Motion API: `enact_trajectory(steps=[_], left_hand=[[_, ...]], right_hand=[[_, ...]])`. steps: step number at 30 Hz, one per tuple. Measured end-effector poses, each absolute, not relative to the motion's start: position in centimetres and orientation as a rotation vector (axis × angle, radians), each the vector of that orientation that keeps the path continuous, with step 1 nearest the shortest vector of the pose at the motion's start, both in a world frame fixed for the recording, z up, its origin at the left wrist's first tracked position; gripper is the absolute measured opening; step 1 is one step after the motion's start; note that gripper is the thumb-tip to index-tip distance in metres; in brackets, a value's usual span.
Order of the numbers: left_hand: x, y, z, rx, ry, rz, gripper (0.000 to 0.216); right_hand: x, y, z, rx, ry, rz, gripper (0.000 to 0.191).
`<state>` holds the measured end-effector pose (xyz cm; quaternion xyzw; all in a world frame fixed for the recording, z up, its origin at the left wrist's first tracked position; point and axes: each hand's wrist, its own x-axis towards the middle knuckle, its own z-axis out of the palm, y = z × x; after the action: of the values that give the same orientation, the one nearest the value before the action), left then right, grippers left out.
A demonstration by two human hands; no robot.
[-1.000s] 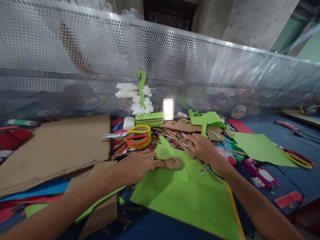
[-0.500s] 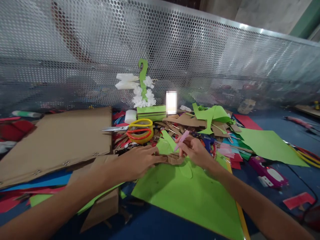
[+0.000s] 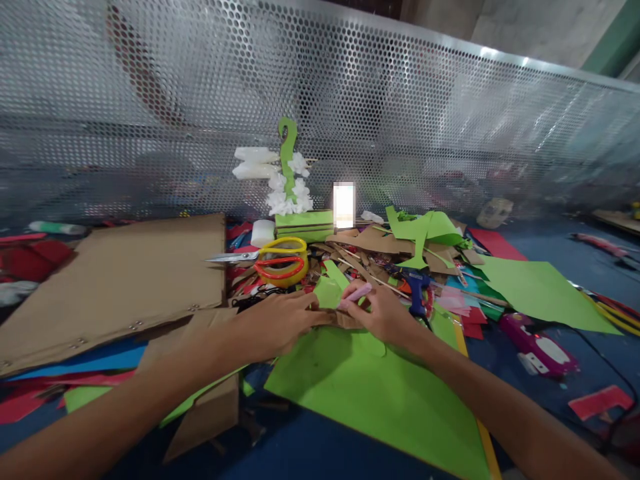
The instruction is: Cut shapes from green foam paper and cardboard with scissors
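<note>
My right hand (image 3: 387,315) is closed around a light purple pen (image 3: 359,292), its tip slanting down to the left. Beneath it is a small brown cardboard piece (image 3: 345,321) on a large green sheet (image 3: 370,400). My left hand (image 3: 280,321) grips the left end of this piece between thumb and fingers, holding it against the sheet. The piece's outline is partly hidden by both hands. Just beyond my left hand, yellow-and-orange-handled scissors (image 3: 281,268) rest on a tape roll.
A big cardboard panel (image 3: 150,280) lies left. Behind the hands are cardboard scraps, a blue glue gun (image 3: 417,290) and a green figure with white flowers (image 3: 289,167). A purple device (image 3: 537,343) with a cable lies right. A perforated metal screen (image 3: 320,87) stands behind.
My right hand has moved slightly, and the pen has tilted lower, its tip now further left and down. The glue gun shows more. My left hand stays on the cardboard piece.
</note>
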<state>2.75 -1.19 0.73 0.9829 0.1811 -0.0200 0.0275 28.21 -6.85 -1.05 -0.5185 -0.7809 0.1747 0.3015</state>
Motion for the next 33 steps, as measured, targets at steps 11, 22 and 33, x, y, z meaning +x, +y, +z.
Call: enact_trajectory(steps=[11, 22, 33], left_hand=[[3.0, -1.6, 1.2, 3.054, 0.607, -0.087, 0.059], [3.1, -1.8, 1.6, 3.074, 0.601, -0.103, 0.06], [3.0, -1.6, 1.2, 3.075, 0.598, -0.092, 0.061]], right_hand=[[28.0, -7.1, -0.4, -1.406, -2.118, 0.513, 0.013], [28.7, -7.6, 0.8, -1.482, -2.115, 0.569, 0.025], [28.8, -7.7, 0.4, -1.453, -2.087, 0.553, 0.018]])
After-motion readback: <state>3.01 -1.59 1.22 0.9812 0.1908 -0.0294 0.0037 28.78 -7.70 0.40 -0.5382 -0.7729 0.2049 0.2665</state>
